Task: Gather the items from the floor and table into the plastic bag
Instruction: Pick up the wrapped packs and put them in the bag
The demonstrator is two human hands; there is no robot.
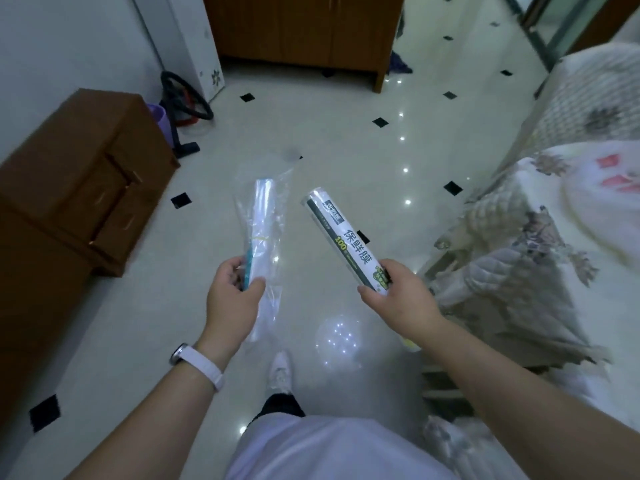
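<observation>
My left hand (232, 289) grips a clear plastic bag (265, 216) with a pale roll and something teal inside it; the bag sticks out forward and also hangs below my fist. My right hand (394, 292) holds the near end of a cling film roll (341, 237), white and dark with green print, pointing up and to the left. The two items are held side by side over the floor, apart from each other.
A brown wooden cabinet (79, 174) stands on the left, and another cabinet (304, 29) stands at the back. A vacuum cleaner (185, 109) sits by the wall. A sofa with patterned covers (540, 237) fills the right. My shoe (280, 370) is on the glossy tiled floor (346, 140).
</observation>
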